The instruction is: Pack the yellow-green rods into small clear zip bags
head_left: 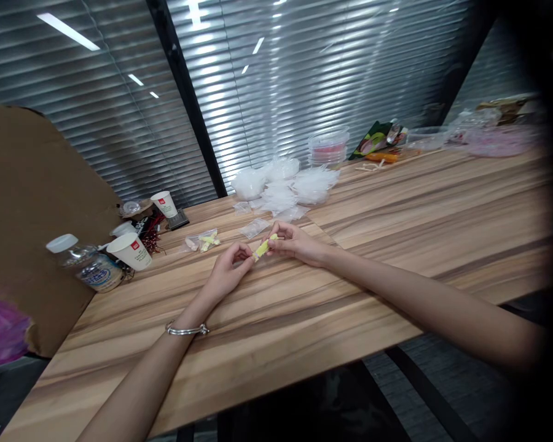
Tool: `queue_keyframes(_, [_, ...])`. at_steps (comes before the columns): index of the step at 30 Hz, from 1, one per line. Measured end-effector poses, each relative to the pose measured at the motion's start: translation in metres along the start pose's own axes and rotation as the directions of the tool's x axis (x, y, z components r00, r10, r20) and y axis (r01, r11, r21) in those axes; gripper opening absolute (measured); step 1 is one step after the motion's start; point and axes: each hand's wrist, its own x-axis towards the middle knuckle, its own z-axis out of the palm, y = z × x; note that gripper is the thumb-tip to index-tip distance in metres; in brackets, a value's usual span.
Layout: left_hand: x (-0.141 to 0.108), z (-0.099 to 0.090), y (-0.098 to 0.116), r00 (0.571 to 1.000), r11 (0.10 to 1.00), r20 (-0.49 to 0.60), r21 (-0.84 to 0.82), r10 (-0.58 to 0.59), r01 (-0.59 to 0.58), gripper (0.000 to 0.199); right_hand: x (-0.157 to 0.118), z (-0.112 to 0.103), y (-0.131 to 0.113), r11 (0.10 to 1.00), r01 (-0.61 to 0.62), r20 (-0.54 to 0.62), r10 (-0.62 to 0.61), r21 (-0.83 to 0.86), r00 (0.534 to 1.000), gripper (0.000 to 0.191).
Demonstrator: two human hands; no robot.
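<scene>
Wood-grain table [281, 319]; both hands [299, 244] pinching yellow strip [261, 248] (silver bracelet [184, 332], left wrist [196, 314]).

Above the wood-grain table [378, 239], the left hand [230, 267] and the right hand [297, 244] held a small yellow piece [261, 249] between them, one at each end. A silvery bracelet [187, 331] circled the left wrist. From that piece, a small clear bag [254, 228] lay near at twelve o'clock, and a heap of translucent plastic [283, 184] spread beyond, toward one. Farther out at one stood a round clear tub [328, 147], partly pink; an orange object [381, 158] lay at two. At nine lay a bag with yellow contents [200, 240], then a paper cup [131, 250] and a white-capped bottle [94, 270]; a second cup [164, 204] stood toward ten.
</scene>
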Motion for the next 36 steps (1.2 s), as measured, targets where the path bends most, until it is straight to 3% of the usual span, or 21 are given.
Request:
queue_keyframes(8, [0.000,0.001,0.001,1.000,0.998,-0.003,-0.063,-0.002,0.002,0.018,-0.001,0.001,-0.001,1.000,-0.010,0.007,0.010,0.025,1.000,0.031])
queue_keyframes(16, [0.003,-0.001,-0.006,0.995,0.995,-0.097,-0.096,-0.019,0.010,0.033,0.000,0.001,-0.005,0.995,0.015,-0.067,-0.009,0.098,0.998,0.028])
queue_keyframes(20, [0.003,-0.003,-0.007,0.991,0.999,-0.126,-0.032,0.034,-0.039,0.037,0.000,0.001,-0.005,0.994,0.004,-0.058,0.002,0.107,0.998,0.028])
queue_keyframes(32, [0.001,-0.006,-0.008,0.958,0.966,-0.239,0.237,0.156,-0.098,0.023,0.001,-0.002,0.000,1.000,0.001,-0.045,-0.001,0.004,0.999,0.028])
queue_keyframes(36, [0.002,-0.008,-0.011,0.957,0.970,-0.247,0.225,0.151,-0.095,0.020,0.002,-0.001,0.001,0.998,0.018,-0.019,-0.019,-0.054,1.000,0.028])
